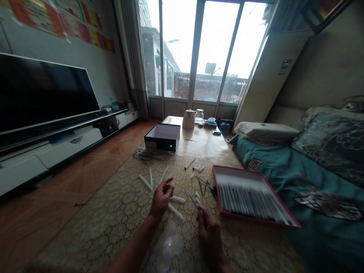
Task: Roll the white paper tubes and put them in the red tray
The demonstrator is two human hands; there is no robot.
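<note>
living room, tiled floor, lace-covered surface. white tubes scattered between hands. left hand: fingers half open above tubes, not touching. right hand: fingers curled beside thin dark rod, grip unclear. red-rimmed tray just right.

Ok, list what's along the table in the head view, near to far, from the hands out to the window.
right hand → left hand → loose white tube → open black box → white jug → window
</note>
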